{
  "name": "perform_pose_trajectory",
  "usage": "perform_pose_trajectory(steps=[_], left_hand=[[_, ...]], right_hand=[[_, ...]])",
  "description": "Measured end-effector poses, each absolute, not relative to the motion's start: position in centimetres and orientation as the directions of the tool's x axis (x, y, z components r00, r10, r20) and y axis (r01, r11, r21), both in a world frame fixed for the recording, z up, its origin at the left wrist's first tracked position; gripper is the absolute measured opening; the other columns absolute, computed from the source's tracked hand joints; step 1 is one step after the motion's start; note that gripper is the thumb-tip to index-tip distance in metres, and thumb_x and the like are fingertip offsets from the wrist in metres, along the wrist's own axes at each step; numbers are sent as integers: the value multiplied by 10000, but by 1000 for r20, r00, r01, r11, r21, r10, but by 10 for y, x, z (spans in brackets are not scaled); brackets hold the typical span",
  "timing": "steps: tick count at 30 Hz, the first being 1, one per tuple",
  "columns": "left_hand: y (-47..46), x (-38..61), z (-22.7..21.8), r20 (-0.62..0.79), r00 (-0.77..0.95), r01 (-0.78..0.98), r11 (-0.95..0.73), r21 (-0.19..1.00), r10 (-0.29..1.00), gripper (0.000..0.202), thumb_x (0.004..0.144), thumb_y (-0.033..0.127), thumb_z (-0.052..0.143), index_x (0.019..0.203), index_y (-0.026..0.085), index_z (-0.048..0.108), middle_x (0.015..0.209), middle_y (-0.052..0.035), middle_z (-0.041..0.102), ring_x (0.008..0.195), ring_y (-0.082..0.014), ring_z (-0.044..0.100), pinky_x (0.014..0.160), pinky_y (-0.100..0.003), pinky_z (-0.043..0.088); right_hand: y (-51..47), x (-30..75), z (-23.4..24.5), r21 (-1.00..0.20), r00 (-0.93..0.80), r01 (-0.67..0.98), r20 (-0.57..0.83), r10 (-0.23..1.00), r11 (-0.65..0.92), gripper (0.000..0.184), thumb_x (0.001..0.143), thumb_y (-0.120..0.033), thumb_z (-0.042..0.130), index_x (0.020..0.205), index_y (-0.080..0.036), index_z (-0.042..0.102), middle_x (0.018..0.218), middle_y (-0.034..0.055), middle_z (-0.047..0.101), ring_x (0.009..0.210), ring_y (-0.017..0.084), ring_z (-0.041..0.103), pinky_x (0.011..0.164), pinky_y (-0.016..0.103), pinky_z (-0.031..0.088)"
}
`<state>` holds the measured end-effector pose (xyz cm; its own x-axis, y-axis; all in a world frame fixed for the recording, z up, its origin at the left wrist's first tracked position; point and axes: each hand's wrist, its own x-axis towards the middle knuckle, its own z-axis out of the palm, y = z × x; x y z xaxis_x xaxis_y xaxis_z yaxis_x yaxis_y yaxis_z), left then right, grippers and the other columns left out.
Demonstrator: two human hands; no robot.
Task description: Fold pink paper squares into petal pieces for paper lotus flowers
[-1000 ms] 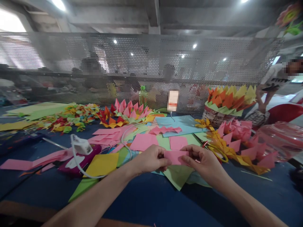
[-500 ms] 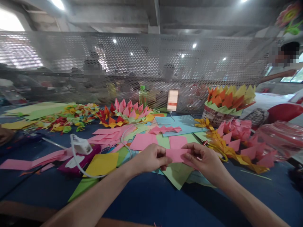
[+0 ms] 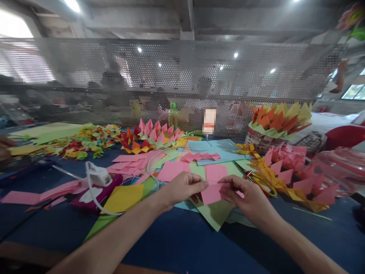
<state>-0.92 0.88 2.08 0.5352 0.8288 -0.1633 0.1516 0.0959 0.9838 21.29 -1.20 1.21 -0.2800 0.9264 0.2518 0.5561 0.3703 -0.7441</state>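
Note:
Both my hands hold a small pink paper piece (image 3: 211, 193) just above the blue table (image 3: 176, 243). My left hand (image 3: 182, 188) pinches its upper left corner between thumb and fingers. My right hand (image 3: 248, 199) grips its right side with curled fingers. The paper hangs as a small square, its lower edge pointing down. Under it lie green (image 3: 215, 215) and light blue sheets. Loose pink squares (image 3: 172, 170) lie just beyond my hands.
Yellow-handled scissors (image 3: 261, 183) lie right of my hands. Folded pink and yellow paper shapes (image 3: 288, 173) pile at the right by a basket (image 3: 261, 141). A white charger with cable (image 3: 97, 176) and yellow sheet (image 3: 124, 198) lie left. A perforated metal screen (image 3: 171, 76) backs the table. Another person's hand (image 3: 4, 148) shows far left.
The pink paper went from a wide flat strip held level to a smaller square hanging lower. My left hand's pinch shifted to its top corner. A person at far right moved out of view.

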Motion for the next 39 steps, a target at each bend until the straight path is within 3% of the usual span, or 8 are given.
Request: perform_pose_trajectory(steps=[8,13,20,24,27,32,36,39], left_hand=[[7,-8,23,-194,541,132,145,980,818,473,745,588,703,718,117,665,658,-41,665,560,-109,595,565,-202,456],[6,-8,20,-163,564,106,125,987,810,515,759,628,660,779,115,699,695,-54,681,556,-117,596,581,-220,467],[9,-8,14,-147,584,152,70,986,798,449,750,507,724,955,108,709,739,-43,670,601,-110,591,581,-200,446],[9,-4,8,-103,584,136,27,990,805,402,735,405,746,998,106,692,860,-68,692,735,-142,617,661,-217,452],[9,-1,4,-61,577,133,-20,991,815,315,738,321,728,966,107,695,844,-55,682,769,-150,611,703,-226,450],[10,-1,-1,-26,555,165,-79,983,831,293,701,177,678,988,120,659,729,9,610,672,-116,562,606,-197,413],[9,-2,-2,-70,550,180,-36,983,832,530,626,161,706,1136,141,565,761,19,611,648,-124,579,574,-204,437],[7,-3,0,-85,518,243,-51,969,851,560,645,205,699,1179,166,533,796,11,627,632,-128,589,569,-216,450]], right_hand=[[-13,215,11,-764,-260,545,239,935,347,251,902,-369,551,1094,-228,629,823,26,671,759,189,635,674,284,546],[-13,215,11,-696,-273,597,292,917,399,241,916,-338,534,1118,-241,624,899,39,698,805,204,650,713,311,535],[-18,213,13,-666,-319,585,334,887,462,221,927,-282,520,1123,-251,616,942,39,697,835,204,658,739,314,531],[-21,211,12,-581,-389,599,389,835,550,212,935,-231,518,1122,-276,608,979,31,687,842,194,647,764,319,509],[-25,208,13,-495,-472,590,429,770,638,320,908,-143,520,1195,-279,564,1071,44,651,996,208,605,855,334,487],[-34,201,15,-330,-597,566,468,651,756,552,823,-47,561,1327,-256,476,1326,84,512,1243,262,430,1005,418,390],[-37,198,15,-272,-653,505,501,568,819,440,863,-60,558,1258,-249,526,1153,50,635,1087,238,521,936,414,395],[-39,198,17,-220,-651,494,547,525,841,249,906,-77,531,1065,-244,624,974,23,681,961,224,548,861,399,391]])
